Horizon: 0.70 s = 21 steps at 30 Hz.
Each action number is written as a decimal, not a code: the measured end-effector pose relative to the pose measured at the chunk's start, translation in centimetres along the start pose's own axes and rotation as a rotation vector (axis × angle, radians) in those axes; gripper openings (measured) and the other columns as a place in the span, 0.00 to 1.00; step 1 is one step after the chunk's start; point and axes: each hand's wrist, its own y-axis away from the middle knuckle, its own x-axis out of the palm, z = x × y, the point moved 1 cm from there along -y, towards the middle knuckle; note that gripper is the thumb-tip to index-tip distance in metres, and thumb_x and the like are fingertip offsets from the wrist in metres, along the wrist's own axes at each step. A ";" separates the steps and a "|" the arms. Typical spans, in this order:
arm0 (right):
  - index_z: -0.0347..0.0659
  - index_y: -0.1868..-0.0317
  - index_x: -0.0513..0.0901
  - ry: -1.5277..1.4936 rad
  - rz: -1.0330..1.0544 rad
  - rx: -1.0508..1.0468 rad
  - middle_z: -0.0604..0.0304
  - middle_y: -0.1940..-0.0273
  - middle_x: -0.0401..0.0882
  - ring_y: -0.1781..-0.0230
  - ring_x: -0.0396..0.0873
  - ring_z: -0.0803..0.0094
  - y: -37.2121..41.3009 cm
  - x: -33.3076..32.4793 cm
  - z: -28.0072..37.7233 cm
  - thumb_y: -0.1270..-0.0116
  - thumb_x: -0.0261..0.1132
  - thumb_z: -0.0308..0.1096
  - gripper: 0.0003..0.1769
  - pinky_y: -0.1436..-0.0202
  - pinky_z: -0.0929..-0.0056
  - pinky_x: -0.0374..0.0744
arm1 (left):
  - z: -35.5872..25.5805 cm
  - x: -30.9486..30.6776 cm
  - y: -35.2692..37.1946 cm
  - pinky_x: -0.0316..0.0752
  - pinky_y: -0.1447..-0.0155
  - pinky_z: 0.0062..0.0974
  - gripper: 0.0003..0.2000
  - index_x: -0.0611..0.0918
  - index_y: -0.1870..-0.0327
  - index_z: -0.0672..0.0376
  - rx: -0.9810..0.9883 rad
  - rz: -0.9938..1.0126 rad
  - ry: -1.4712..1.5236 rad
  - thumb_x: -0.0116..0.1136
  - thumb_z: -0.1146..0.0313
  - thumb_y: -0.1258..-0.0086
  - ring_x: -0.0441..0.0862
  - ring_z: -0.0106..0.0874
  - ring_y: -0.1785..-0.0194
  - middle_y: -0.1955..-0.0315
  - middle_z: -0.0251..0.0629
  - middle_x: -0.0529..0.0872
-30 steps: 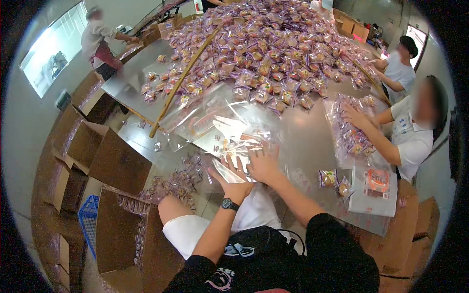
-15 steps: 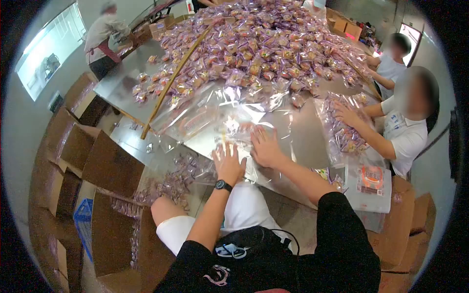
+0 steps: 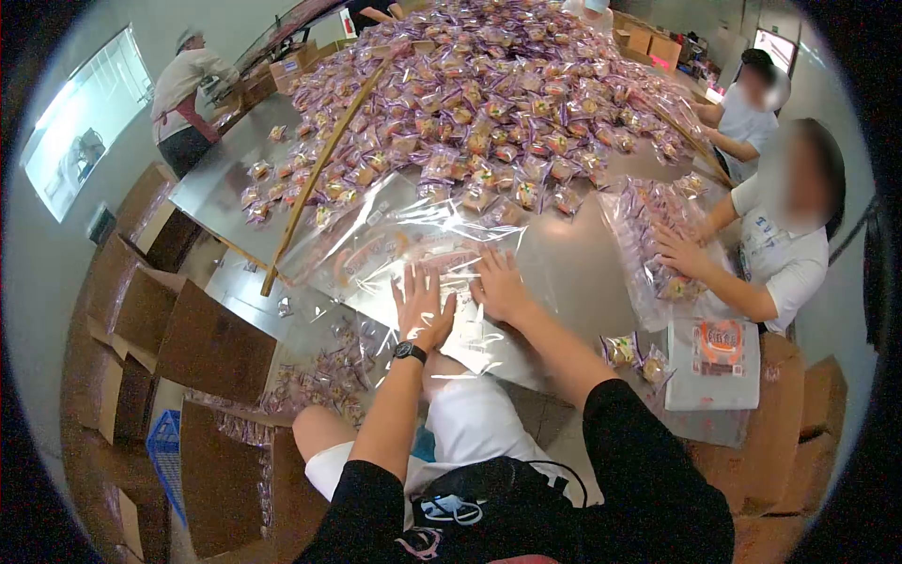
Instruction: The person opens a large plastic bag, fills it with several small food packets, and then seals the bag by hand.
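A large clear plastic bag (image 3: 376,249) with orange print lies spread over the near edge of the metal table (image 3: 564,273). My left hand (image 3: 423,305) rests flat on it, fingers spread, a dark watch on the wrist. Just to the right, my right hand (image 3: 500,282) also lies flat on the plastic, fingers stretched out. Beyond the bag rises a big heap of small wrapped snack packs (image 3: 489,122) in clear and purple wrapping. Two loose packs (image 3: 634,355) sit by my right forearm.
A stack of printed bags (image 3: 712,367) lies at the right corner. Beside it a co-worker's hands (image 3: 681,249) press on a filled bag (image 3: 648,235). Wooden strips (image 3: 324,179) border the heap. Open cardboard boxes (image 3: 221,329) and a blue crate (image 3: 165,451) stand at left.
The plastic bag lies flatter, its print showing more plainly. Both my hands have shifted slightly on it and stay flat. The view has tilted a little.
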 end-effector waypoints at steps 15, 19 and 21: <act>0.35 0.26 0.71 0.023 0.018 0.159 0.35 0.24 0.62 0.20 0.57 0.41 -3.0 1.3 -0.1 0.26 0.53 0.53 0.37 0.17 0.43 0.50 | 1.7 1.6 -0.9 0.35 0.18 0.65 0.36 0.63 0.18 0.51 -0.101 0.077 -0.100 0.45 0.43 0.23 0.48 0.46 0.15 0.19 0.48 0.59; 0.33 0.27 0.71 0.048 -0.024 0.145 0.34 0.22 0.58 0.19 0.55 0.42 -2.4 1.7 0.5 0.26 0.52 0.54 0.38 0.17 0.40 0.50 | 1.9 2.2 -0.7 0.34 0.18 0.65 0.36 0.61 0.18 0.52 -0.078 0.054 -0.102 0.45 0.44 0.23 0.46 0.47 0.15 0.19 0.49 0.59; 0.31 0.24 0.66 0.060 0.021 0.150 0.33 0.22 0.57 0.19 0.54 0.41 -2.1 0.9 2.1 0.25 0.51 0.56 0.41 0.17 0.40 0.49 | 1.9 2.1 -0.9 0.34 0.18 0.66 0.37 0.60 0.18 0.53 -0.091 0.055 -0.052 0.46 0.44 0.23 0.46 0.48 0.15 0.19 0.51 0.59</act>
